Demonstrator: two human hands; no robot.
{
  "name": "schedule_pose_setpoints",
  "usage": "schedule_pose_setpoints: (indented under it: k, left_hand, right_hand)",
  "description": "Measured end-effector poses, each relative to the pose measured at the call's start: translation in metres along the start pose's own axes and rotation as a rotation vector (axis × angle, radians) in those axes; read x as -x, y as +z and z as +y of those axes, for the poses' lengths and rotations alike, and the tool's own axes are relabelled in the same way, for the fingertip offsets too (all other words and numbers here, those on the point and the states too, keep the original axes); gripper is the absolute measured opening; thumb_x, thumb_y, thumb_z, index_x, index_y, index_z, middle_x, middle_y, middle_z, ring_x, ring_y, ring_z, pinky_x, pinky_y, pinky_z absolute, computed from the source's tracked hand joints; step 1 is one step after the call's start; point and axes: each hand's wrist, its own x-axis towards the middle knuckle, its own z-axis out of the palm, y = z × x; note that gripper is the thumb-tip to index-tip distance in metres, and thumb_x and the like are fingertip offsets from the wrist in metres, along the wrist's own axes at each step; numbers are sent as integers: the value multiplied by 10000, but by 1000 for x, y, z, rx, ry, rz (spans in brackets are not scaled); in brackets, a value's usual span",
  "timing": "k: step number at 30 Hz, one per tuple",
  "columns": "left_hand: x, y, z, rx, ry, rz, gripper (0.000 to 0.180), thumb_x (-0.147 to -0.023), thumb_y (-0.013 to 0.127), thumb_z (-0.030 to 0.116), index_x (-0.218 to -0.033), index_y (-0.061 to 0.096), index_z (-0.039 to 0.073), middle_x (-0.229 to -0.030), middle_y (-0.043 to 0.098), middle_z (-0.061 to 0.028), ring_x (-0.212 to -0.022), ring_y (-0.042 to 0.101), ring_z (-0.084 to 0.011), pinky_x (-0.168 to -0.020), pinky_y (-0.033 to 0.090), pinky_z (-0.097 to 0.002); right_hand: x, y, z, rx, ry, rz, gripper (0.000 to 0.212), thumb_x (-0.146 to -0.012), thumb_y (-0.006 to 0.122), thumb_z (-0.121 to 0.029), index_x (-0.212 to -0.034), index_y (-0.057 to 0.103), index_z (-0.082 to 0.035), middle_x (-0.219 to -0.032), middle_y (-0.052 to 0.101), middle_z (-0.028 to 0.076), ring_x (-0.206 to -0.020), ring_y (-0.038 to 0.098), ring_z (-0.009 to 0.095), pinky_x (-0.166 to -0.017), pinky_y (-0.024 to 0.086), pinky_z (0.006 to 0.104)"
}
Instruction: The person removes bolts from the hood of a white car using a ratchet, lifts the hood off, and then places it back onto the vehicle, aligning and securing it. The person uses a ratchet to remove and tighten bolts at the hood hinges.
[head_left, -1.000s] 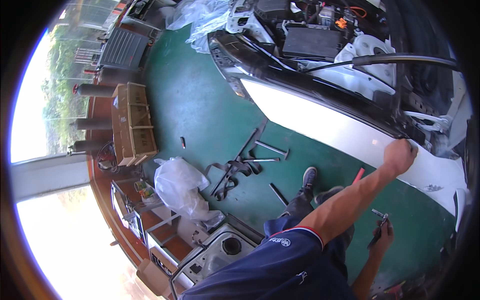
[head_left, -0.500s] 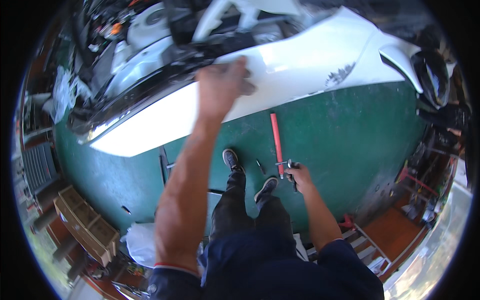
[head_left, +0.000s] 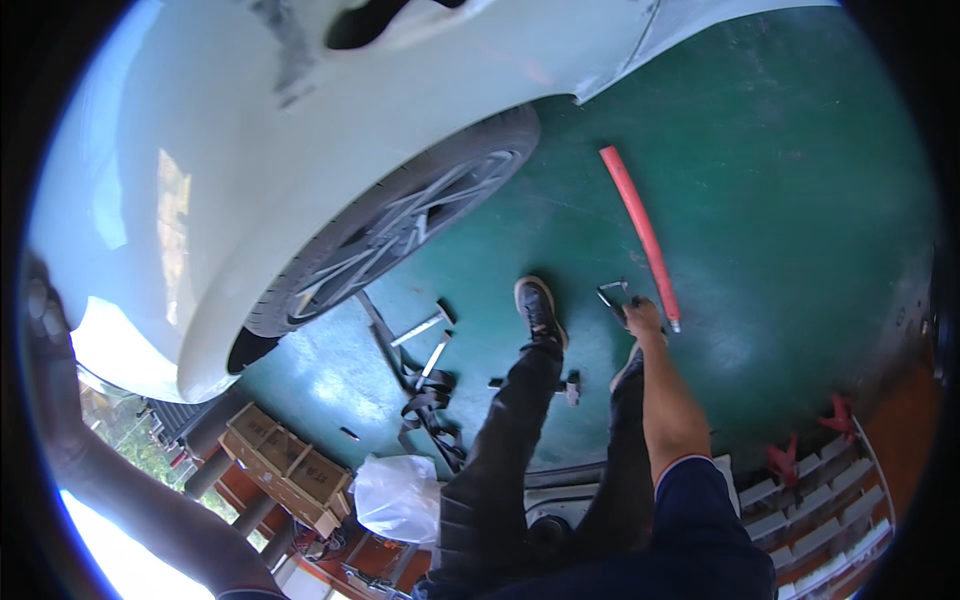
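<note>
At the far left rim, my left hand [head_left: 47, 315] is against the edge of a white car body panel [head_left: 230, 170], its fingers apparently laid on it; shadow and the rim blur them. My right hand [head_left: 646, 318] is closed around a small dark hand tool [head_left: 612, 296] with a bent metal end, its exact kind unclear. That hand is low over the green floor, beside a long red tube [head_left: 640, 225] with a metal tip. Below the panel's arch shows the car wheel [head_left: 400, 225]. Dark scuffs mark the panel, and a dark opening shows at the top.
On the floor lie a hammer [head_left: 424, 326], another hammer [head_left: 572, 388] by my leg, a black strap [head_left: 428, 405] and a white plastic bag [head_left: 398, 497]. Lower left stands a wooden crate [head_left: 285, 470]. A slatted rack [head_left: 820, 510] with red stands is at lower right.
My view has swung left along the car, so the wheel now shows. My left hand has shifted to the far left rim. My right hand still holds the tool.
</note>
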Motion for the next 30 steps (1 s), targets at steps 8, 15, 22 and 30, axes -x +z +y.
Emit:
schedule_pose_setpoints:
  k: [8, 15, 22, 30]
  left_hand:
    - [25, 60, -4, -249, 113, 532, 365, -1068, 628, 316, -1112, 724, -33, -884, 786, -153, -769, 759, -177, -666, 567, -263]
    - [26, 53, 15, -995, 746, 790, 257, -900, 784, 61, -1150, 731, 42, -1066, 712, -138, -901, 686, -281, -794, 544, -390]
    - [13, 24, 0, -1161, 701, 836, 288, -864, 807, 151, -1145, 746, 133, -1243, 646, -109, -1190, 615, -334, -1074, 405, -551]
    - [4, 39, 4, -1115, 521, 793, 336, -875, 784, 155, -1203, 713, 143, -1291, 620, -130, -1286, 583, -355, -1149, 347, -612]
  right_hand:
    - [194, -193, -177, -425, -609, 86, 298, -958, 773, -293, -1093, 742, -30, -973, 792, 143, -919, 779, 296, -833, 606, 396]
    - [366, -413, -390, -308, -1474, 266, 162, -853, 851, -113, -876, 703, -51, -773, 691, 71, -654, 676, 242, -584, 522, 350]
    - [428, -452, -515, -207, -1866, 322, 336, -753, 928, -180, -681, 608, -108, -628, 557, 15, -535, 574, 226, -509, 439, 362]
    - [418, -465, -564, -27, -1971, 417, 388, -833, 823, -317, -660, 526, -137, -646, 499, 4, -571, 568, 203, -536, 466, 365]
